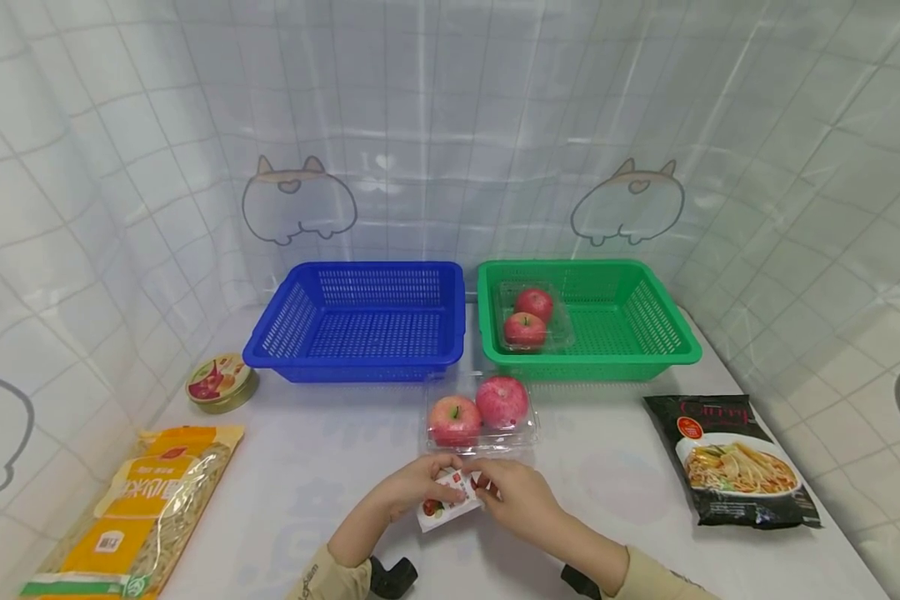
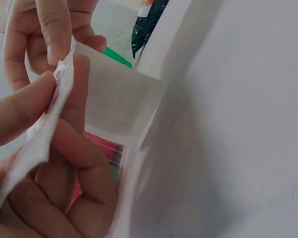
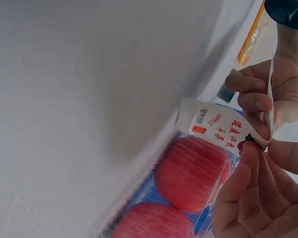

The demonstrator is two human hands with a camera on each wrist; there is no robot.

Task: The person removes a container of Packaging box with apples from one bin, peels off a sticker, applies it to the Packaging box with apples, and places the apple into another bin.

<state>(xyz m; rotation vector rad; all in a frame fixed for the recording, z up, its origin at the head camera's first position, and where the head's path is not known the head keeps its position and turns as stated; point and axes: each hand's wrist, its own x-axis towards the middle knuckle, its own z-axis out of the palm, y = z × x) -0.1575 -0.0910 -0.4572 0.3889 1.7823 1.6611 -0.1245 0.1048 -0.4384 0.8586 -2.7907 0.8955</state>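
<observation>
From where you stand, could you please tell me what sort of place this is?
Probably a curtained tabletop workspace: patterned sheeting hangs behind and beside a white table holding a blue basket and a green basket.

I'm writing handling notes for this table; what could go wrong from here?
The printed paper strip bends where the left hand and right hand pinch it, so it might crease or tear. The nearer clear box of apples sits just beyond the fingers; a careless move could nudge it.
</observation>
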